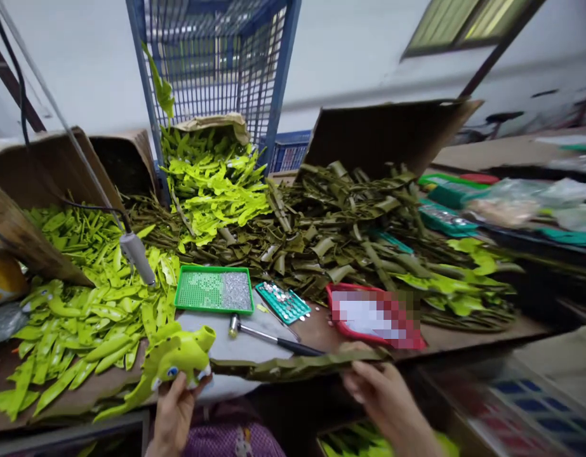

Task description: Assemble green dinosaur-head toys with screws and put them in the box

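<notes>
The person's left hand (173, 412), low in the view, is closed around a lime-green toy dinosaur head (183, 358), with the fingers wrapped under it. The right hand (388, 397) has its fingers curled onto the far end of a long olive strip (297, 367). The strip runs nearly level between the two hands, just above the near edge of the tabletop (464, 339). Its left end meets the dinosaur head (whether the two pieces are joined cannot be told).

Just behind the strip lies a small hammer (268, 336), its head pointing left. Behind the hammer sits a green tray (214, 290) of tiny parts. Beside that is a smaller teal tray (282, 302) holding silver pieces. To the right of these is a red tray (373, 314), its contents blurred.

A heap of lime-green pieces (83, 317) covers the left side of the tabletop. A grey hanging tool (136, 257) dangles over it on a cable. A brighter green heap (211, 184) spills from a sack at the back. A wide olive heap (345, 228) fills the middle and right. A blue wire cage (216, 63) stands behind, flanked by open cardboard boxes (388, 130).
</notes>
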A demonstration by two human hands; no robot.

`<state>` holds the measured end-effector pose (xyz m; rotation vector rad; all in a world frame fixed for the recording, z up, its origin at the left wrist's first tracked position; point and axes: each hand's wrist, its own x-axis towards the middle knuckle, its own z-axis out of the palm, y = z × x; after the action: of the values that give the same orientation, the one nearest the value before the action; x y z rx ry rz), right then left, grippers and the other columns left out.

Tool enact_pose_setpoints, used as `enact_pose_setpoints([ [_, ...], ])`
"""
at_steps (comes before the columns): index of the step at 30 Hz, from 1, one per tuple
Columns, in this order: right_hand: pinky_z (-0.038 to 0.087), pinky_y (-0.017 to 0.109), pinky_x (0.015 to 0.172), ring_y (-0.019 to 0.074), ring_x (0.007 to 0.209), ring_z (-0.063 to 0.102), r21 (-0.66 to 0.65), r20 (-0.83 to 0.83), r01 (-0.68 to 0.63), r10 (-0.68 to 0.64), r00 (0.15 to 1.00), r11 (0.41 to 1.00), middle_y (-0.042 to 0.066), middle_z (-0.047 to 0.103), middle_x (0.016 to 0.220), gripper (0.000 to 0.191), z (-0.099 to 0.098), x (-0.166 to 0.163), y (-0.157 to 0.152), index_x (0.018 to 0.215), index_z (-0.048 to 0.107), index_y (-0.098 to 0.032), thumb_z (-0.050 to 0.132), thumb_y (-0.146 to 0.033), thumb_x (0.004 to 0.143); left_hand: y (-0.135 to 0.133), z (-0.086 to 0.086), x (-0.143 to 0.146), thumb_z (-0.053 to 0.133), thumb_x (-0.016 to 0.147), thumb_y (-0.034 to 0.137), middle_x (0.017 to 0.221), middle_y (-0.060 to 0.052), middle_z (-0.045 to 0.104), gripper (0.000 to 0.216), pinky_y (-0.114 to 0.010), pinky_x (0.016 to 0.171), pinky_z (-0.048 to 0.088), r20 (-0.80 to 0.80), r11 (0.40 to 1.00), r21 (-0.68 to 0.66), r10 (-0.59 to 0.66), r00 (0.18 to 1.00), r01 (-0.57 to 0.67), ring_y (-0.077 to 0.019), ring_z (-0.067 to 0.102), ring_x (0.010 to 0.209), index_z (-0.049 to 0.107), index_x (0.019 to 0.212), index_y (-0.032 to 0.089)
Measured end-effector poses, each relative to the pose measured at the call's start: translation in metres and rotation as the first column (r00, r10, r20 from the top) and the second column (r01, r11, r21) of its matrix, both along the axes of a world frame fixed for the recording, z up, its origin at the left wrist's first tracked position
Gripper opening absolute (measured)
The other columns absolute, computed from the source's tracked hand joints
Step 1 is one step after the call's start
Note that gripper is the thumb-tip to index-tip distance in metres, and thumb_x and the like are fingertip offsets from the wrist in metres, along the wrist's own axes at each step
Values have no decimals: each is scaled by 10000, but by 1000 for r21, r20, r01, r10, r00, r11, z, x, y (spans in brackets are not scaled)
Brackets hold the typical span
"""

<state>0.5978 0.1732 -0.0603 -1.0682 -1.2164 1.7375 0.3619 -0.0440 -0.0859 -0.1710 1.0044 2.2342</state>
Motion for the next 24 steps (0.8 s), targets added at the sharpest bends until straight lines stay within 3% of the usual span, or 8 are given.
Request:
enact_pose_setpoints([
  [3,491,267,552,161,637,591,80,-166,96,-82,983,992,32,662,726,430,-19,-60,-38,737,671,-209,837,-509,477,-2,-3,-1,832,596,165,992,19,737,490,-579,912,520,-20,997,36,63,998,-62,-231,708,853,671,1034,313],
  [6,517,338,785,211,843,632,154,-174,-91,118,978,984,49,694,879,359,-19,-113,-76,842,709,-224,765,-508,629,-4,3,-11,830,594,159,982,33,740,490,-555,934,519,-30,991,78,114,993,-111,-218,706,859,672,1030,317],
  [8,504,366,865,228,909,638,193,-166,-255,288,943,947,51,707,933,346,-6,-139,-90,895,720,-229,754,-480,659,-6,16,-24,833,592,174,957,32,744,462,-558,946,513,-52,989,102,111,992,-105,-216,705,851,680,1008,304],
  [10,500,375,905,233,952,640,234,-187,-335,380,906,913,49,716,969,324,14,-161,-90,922,721,-228,750,-442,679,-8,32,-38,838,585,189,948,24,745,441,-556,948,514,-114,987,121,122,986,-108,-215,702,846,685,987,289],
  [13,528,375,890,220,960,642,213,-342,-183,248,906,960,35,718,973,288,36,-186,-73,919,701,-220,731,-414,709,-12,48,-52,863,551,217,936,31,739,462,-543,893,550,-240,983,107,173,955,-151,-202,697,801,678,968,285],
  [15,565,385,822,214,905,659,111,-431,-103,141,891,988,24,718,930,295,35,-194,-63,908,677,-220,735,-424,703,-15,49,-50,873,541,243,900,42,734,492,-527,840,575,-281,989,49,149,948,-140,-190,692,757,662,983,289],
  [19,596,398,742,195,802,676,-87,-484,-253,181,856,964,-6,703,826,342,8,-186,-71,884,642,-227,787,-418,640,-21,32,-30,870,551,253,908,39,720,545,-475,804,590,-209,993,-119,-17,978,-8,-178,689,777,613,1031,271],
  [24,583,296,640,151,747,639,-202,-418,-300,195,887,932,1,673,780,369,-10,-179,-93,807,665,-191,780,-490,624,-18,17,-18,893,497,274,925,3,716,607,-388,781,597,-99,978,-197,-88,991,68,-182,684,832,590,1020,222],
])
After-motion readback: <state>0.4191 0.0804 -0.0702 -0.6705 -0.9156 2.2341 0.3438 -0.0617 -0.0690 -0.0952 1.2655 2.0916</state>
